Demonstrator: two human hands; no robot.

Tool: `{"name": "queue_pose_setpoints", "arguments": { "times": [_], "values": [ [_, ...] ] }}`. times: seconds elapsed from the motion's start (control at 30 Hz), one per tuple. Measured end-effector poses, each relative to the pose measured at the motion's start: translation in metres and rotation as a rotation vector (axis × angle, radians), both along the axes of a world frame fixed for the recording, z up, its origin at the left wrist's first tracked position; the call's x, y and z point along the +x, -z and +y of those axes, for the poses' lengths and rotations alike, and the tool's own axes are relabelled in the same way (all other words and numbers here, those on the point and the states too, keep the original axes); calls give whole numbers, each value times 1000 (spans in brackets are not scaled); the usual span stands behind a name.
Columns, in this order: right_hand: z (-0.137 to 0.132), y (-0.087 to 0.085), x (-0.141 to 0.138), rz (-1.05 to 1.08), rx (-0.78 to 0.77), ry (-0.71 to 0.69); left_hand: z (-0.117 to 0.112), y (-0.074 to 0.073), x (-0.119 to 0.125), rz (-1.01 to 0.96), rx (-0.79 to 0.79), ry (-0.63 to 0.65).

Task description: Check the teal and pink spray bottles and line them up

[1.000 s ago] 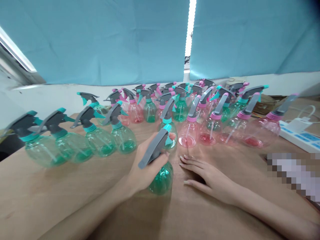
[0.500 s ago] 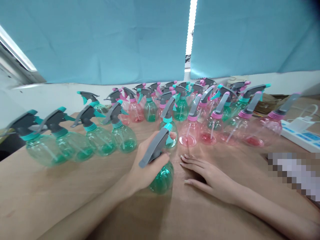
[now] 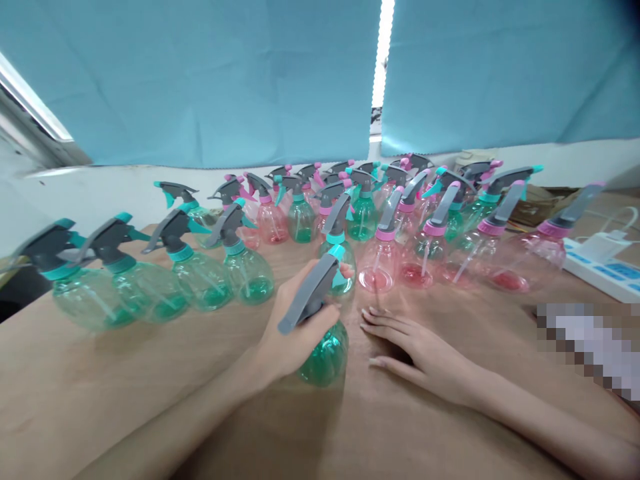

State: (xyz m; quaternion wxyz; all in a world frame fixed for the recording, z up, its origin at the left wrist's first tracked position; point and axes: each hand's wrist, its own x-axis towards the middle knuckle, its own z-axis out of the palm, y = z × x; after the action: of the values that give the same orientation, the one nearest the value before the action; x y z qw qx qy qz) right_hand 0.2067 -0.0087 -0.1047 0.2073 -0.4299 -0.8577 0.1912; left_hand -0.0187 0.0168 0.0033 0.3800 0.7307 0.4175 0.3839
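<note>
My left hand [image 3: 295, 320] is wrapped round the neck of a green spray bottle [image 3: 325, 357], just below its grey and turquoise trigger head. The bottle stands on the wooden table [image 3: 280, 433], and my fingers partly hide its neck. To the right, my right hand [image 3: 415, 347] rests palm down on the table with its fingers stretched out and holds nothing. Beyond my hands, a row of green spray bottles [image 3: 247, 277] is on the left. Pink spray bottles [image 3: 377, 267] are lined up on the right, nearest to my right fingertips.
More green and pink spray bottles [image 3: 273, 220] crowd the back of the table. A white power strip [image 3: 600, 267] with a plugged-in charger lies at the right edge. Behind the table hangs a blue curtain [image 3: 225, 80]. A pixelated patch covers something at the right.
</note>
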Motion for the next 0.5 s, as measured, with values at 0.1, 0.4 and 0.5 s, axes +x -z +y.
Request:
{"name": "queue_pose_setpoints", "arguments": {
  "times": [0.1, 0.4, 0.5],
  "values": [
    [0, 0, 0, -3, -1, -1, 0, 2, -1, 18, 13, -7],
    [0, 0, 0, -33, 5, 0, 1, 4, -3, -25, 4, 16],
    [0, -1, 0, -11, 2, 3, 1, 4, -4, -29, -25, 28]
  ]
}}
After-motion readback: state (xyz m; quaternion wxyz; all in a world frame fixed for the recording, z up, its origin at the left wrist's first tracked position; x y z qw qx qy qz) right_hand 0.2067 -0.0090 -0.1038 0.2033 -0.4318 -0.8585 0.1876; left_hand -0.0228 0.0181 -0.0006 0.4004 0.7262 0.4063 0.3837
